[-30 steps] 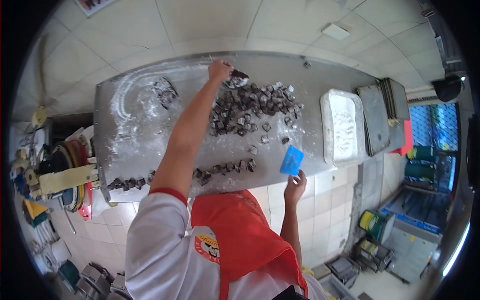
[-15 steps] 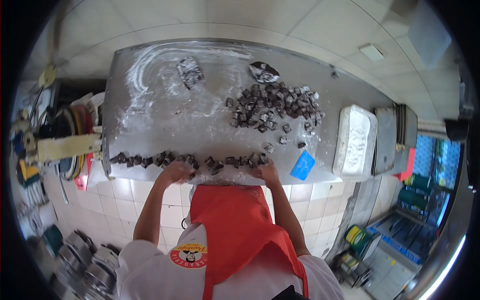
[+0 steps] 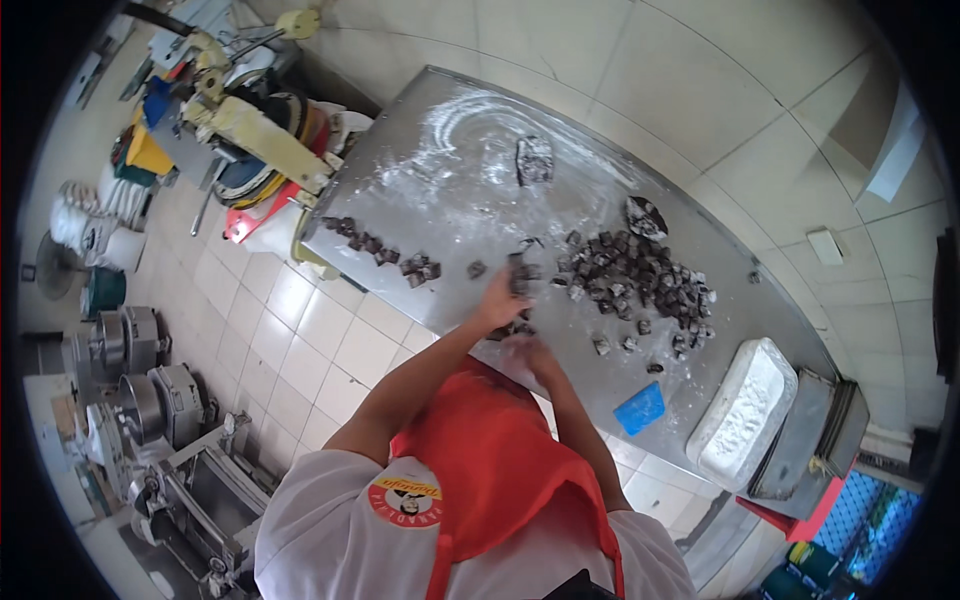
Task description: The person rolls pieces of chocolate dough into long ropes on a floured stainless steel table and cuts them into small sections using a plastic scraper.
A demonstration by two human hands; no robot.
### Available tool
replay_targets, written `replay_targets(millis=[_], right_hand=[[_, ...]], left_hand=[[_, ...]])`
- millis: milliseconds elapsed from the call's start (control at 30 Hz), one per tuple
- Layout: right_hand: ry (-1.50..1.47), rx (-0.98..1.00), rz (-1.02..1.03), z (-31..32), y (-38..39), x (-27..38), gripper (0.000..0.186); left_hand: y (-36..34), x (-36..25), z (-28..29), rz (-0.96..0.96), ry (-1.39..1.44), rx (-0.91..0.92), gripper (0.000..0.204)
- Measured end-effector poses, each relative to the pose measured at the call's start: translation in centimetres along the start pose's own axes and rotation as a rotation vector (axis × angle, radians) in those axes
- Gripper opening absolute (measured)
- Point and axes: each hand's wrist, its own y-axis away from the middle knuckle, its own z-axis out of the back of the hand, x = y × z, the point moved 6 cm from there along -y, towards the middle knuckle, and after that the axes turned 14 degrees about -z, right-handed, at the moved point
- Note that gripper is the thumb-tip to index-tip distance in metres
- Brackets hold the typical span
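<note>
My left hand (image 3: 498, 303) reaches over the steel table. Dark, blocky, powder-dusted pieces (image 3: 522, 272), perhaps dough, are right at its fingertips; motion blur hides whether the fingers grip them. My right hand (image 3: 530, 355) is beside it at the table's near edge, heavily blurred. Between the two hands lie a few more dark pieces (image 3: 515, 328). A large heap of the same pieces (image 3: 640, 275) spreads to the right. On the left, a short row of pieces (image 3: 365, 240) follows the near edge, with one lone piece (image 3: 477, 269) apart from it.
A dusted dark slab (image 3: 535, 160) and a rounded dark lump (image 3: 646, 217) lie farther back. Right of my hands are a blue scraper (image 3: 640, 408) and a white tub of powder (image 3: 745, 410). Stacked trays (image 3: 815, 440) stand beyond. A cream-coloured machine part (image 3: 270, 145) borders the table's left end.
The view has turned, so the table now slants. My hands, earlier apart over the front row, are close together. Pieces from the row's middle and right have moved toward the heap.
</note>
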Motion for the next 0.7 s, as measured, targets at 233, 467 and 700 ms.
replay_targets(millis=[233,467,700], right_hand=[[0.087,-1.140,0.449,8.9,3.9,9.6,0.029],[0.352,-0.113,0.232,-8.2,0.5,6.4,0.031],[0.260,-1.231,0.501,2.4,-0.6,17.1,0.021]], left_hand=[[-4.9,1.0,18.5,-0.285,-0.718,-0.083,0.078],[-1.8,17.6,43.2,0.291,-1.117,0.218,0.099],[-7.1,7.2,24.1,-0.333,-0.350,0.376,0.093]])
